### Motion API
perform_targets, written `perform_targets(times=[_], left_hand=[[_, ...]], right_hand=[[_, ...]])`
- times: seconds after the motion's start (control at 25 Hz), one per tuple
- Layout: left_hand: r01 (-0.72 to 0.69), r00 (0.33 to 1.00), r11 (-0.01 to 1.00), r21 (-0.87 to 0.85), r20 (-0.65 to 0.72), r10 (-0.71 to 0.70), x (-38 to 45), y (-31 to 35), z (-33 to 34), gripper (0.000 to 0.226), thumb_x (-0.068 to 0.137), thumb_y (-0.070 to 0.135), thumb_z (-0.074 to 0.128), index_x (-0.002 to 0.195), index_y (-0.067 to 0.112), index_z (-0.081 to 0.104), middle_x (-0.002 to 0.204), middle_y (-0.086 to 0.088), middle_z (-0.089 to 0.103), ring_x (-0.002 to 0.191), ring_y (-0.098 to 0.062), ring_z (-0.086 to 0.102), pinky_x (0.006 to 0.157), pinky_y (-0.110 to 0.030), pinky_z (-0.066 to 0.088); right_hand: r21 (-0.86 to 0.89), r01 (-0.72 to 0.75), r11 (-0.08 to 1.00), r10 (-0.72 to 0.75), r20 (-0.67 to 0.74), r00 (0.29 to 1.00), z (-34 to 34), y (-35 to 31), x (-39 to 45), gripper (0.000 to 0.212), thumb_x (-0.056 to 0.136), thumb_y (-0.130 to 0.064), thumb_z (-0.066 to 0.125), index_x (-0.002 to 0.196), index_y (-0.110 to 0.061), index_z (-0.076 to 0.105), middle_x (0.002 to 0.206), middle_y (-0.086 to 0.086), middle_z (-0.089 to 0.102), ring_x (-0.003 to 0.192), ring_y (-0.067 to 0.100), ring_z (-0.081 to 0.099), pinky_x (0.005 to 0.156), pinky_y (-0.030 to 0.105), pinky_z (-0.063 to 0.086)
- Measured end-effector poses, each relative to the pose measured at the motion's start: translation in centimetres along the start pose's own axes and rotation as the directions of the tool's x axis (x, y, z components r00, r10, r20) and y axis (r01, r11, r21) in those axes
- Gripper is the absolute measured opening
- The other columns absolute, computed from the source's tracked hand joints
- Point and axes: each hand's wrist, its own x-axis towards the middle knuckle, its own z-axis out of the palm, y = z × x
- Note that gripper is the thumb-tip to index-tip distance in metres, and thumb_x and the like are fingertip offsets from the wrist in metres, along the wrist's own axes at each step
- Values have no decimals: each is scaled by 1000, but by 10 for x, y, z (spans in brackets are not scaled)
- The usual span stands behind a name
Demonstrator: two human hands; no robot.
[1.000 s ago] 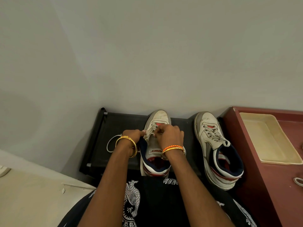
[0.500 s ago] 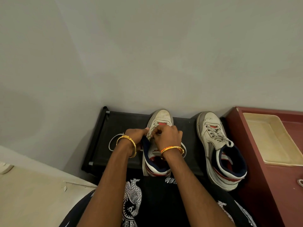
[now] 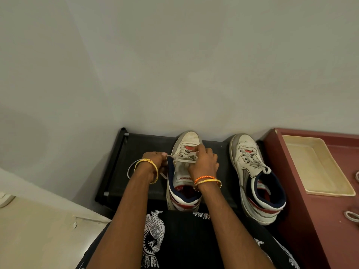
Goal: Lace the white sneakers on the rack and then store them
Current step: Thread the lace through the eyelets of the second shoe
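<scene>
On the black rack [image 3: 136, 152] against the wall, the left sneaker [image 3: 184, 171] sits toe-away between both hands, right hand [image 3: 204, 162] fingers pinching its lace [image 3: 184, 155] at the eyelets, left hand [image 3: 153, 162] gripping the collar edge (second sneaker [image 3: 252, 175] laced, just right).

Plain grey-white wall [image 3: 174, 65] filling the upper view, evenly lit, with a dark red cabinet [image 3: 310, 220] standing against it at right, a cream tray [image 3: 295, 152] on that cabinet's top, and pale floor [image 3: 38, 230] lower left.
</scene>
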Motion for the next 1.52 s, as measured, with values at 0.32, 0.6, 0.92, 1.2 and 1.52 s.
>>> perform_targets(times=[0.32, 0.6, 0.92, 1.2, 1.52], left_hand=[[-269, 912, 743, -612, -410, -8, 27, -16, -89, 32, 101, 10, 22, 122, 6, 45, 130, -10, 54, 98, -20, 63, 58, -18, 46], [-229, 973, 951, 209, 16, 231, 6, -17, -28, 17, 94, 18, 54, 109, 13, 57, 106, -13, 57, 80, -20, 53, 67, -30, 46], [-322, 946, 789, 524, 138, 294, 0, -16, -1, 19, 96, 8, 47, 102, 1, 63, 104, -18, 63, 91, -25, 57, 87, -37, 49], [-265, 927, 942, -207, -324, 189, 6, -3, -40, 26, 97, 12, 44, 116, 5, 59, 117, -9, 59, 103, -19, 54, 86, -31, 41], [-140, 984, 692, -708, -174, 21, -3, 6, -33, 25, 101, 10, 34, 81, 6, 49, 80, -8, 52, 63, -15, 54, 69, -30, 51]], right_hand=[[54, -109, 993, 111, -39, 993, -11, 14, -6, 39, 82, -11, 65, 118, -17, 50, 126, 11, 45, 119, 29, 40, 98, 40, 36], [178, -141, 974, 151, -39, 988, -6, 13, -7, 37, 80, -8, 67, 114, -12, 52, 124, 14, 45, 117, 30, 40, 94, 38, 43], [227, -128, 966, 141, -43, 989, -6, 16, -7, 32, 81, -7, 65, 112, -10, 54, 122, 15, 46, 116, 30, 42, 90, 35, 43], [259, -153, 954, 169, -42, 985, -7, 16, -7, 39, 80, -9, 68, 115, -10, 51, 124, 15, 43, 115, 31, 44, 91, 37, 44], [318, -196, 928, 212, -17, 977, -4, 14, -9, 44, 77, -7, 71, 115, -10, 48, 124, 14, 40, 112, 32, 49, 88, 37, 51]])
